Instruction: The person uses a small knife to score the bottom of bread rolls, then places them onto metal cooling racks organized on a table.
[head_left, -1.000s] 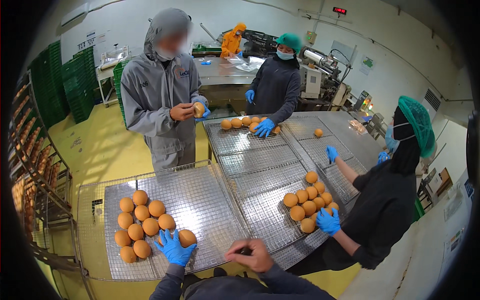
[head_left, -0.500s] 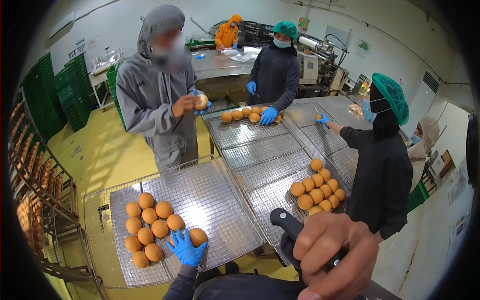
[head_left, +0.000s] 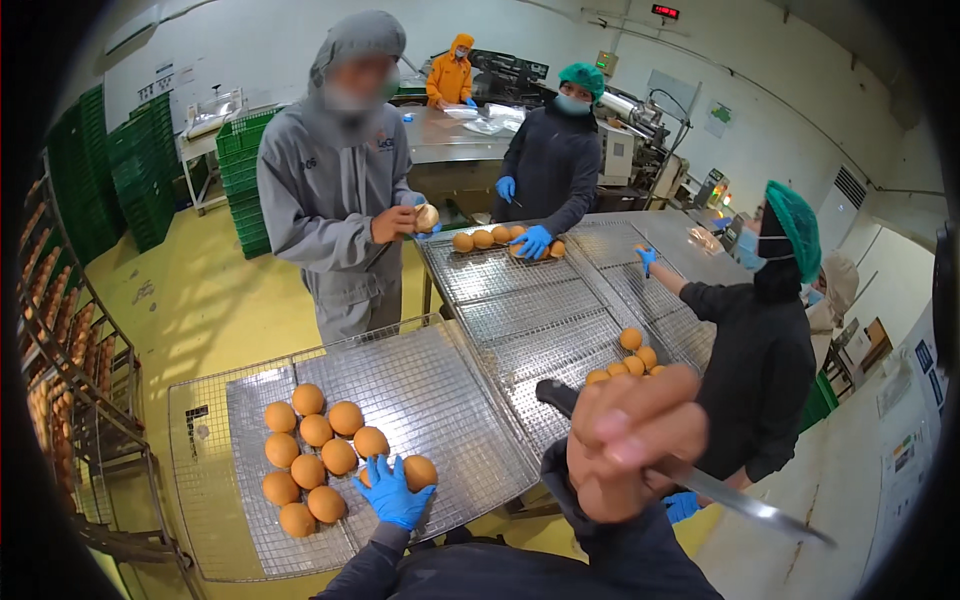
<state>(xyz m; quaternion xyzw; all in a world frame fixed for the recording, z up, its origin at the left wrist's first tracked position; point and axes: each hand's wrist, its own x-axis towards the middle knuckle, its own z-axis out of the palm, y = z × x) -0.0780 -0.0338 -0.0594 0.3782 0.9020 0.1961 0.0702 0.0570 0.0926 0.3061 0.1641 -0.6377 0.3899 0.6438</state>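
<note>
My left hand (head_left: 396, 494), in a blue glove, rests with fingers spread at the near edge of a wire rack (head_left: 470, 400). A round golden-brown bun (head_left: 420, 472) sits by its right-hand fingers, and another bun is partly hidden beside the left ones. Several more buns (head_left: 308, 469) lie in rows left of it. Bare and raised, my right hand (head_left: 625, 445) is closed around a knife, whose dark handle (head_left: 553, 396) sticks out on the left. The long metal blade (head_left: 765, 513) extends to the lower right, above the rack level.
Across the table, a person in grey (head_left: 345, 200) holds a bun. Two people in dark clothes and green hairnets stand at the far side and right; more buns (head_left: 630, 350) lie on the right-hand rack. A loaded trolley (head_left: 95, 400) and green crates (head_left: 240, 180) stand left.
My right hand has shifted slightly left and turned, bringing the knife blade into sight. My left hand stays by the same buns as the view shifts. The person in grey still handles a bun.
</note>
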